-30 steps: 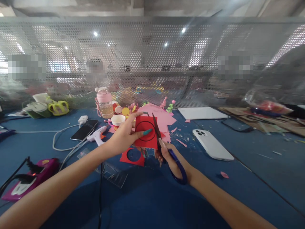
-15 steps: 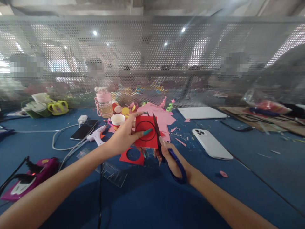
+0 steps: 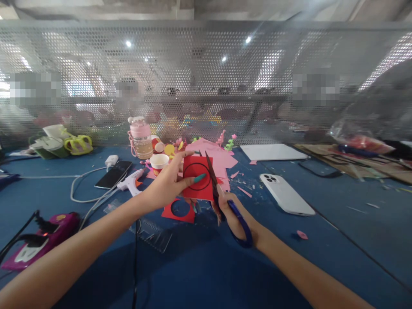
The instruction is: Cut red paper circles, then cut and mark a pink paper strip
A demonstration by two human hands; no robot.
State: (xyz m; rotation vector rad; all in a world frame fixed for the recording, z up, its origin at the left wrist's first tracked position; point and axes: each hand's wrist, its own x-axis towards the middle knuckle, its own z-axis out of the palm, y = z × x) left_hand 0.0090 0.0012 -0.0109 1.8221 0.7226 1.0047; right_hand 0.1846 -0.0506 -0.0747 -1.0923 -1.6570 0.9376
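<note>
My left hand [image 3: 172, 180] pinches a red piece of paper [image 3: 196, 195] with a black circle drawn on it, the thumb lying across the circle. In my right hand [image 3: 236, 214] are blue-handled scissors [image 3: 246, 238], fingers in the loops. The dark blades are parted and stand at the paper's right edge, outside the drawn line. Below the left hand a red paper scrap [image 3: 185, 216] with a round hole lies on the blue table. A clear plastic stencil [image 3: 157, 236] rests nearby.
Left of the hands are a glue gun [image 3: 130, 183], a dark phone [image 3: 112, 175], a purple power strip [image 3: 48, 244] and cables. A paper cup [image 3: 159, 163], a pink bottle [image 3: 140, 139] and pink paper [image 3: 209, 154] stand or lie behind. A white phone [image 3: 286, 195] lies at right.
Both hands and the paper stay almost in place. The right-hand fingers below the scissors have shifted slightly, and the blades are a touch closer together.
</note>
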